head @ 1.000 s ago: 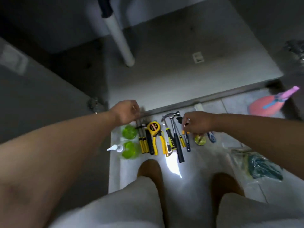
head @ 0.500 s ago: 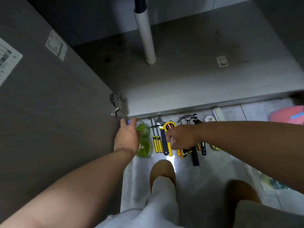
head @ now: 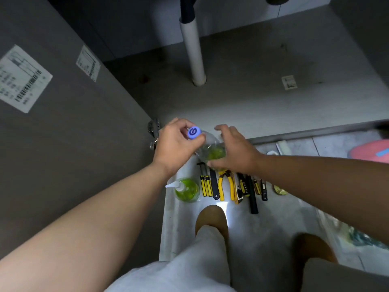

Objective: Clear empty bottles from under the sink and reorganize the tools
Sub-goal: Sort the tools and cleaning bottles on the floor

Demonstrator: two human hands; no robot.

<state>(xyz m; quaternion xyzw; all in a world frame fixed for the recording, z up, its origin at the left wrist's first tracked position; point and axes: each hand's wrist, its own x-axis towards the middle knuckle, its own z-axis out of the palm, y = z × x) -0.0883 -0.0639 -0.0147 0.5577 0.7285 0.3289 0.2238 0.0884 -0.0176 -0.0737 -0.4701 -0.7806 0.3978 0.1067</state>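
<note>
A clear bottle (head: 211, 151) with green liquid and a blue cap (head: 193, 132) is lifted above the floor in front of the sink cabinet. My left hand (head: 175, 145) grips its neck just under the cap. My right hand (head: 233, 151) wraps around its body from the right. A pump bottle (head: 187, 189) of green liquid stands on the floor below my left wrist. A row of tools lies beside it: yellow screwdrivers (head: 205, 186), yellow pliers (head: 226, 184), a black-handled hammer (head: 252, 197).
The cabinet floor (head: 263, 102) holds a white drain pipe (head: 193, 55) and a small label (head: 289, 82). The open door (head: 63, 123) stands at the left, its hinge (head: 153, 128) near my left hand. A pink sprayer (head: 370, 151) lies at the right. My knees are below.
My left hand has lifted the blue-capped bottle off the floor. My right hand left the tools and moved left onto the bottle's body. The view tilted nearer to the cabinet.
</note>
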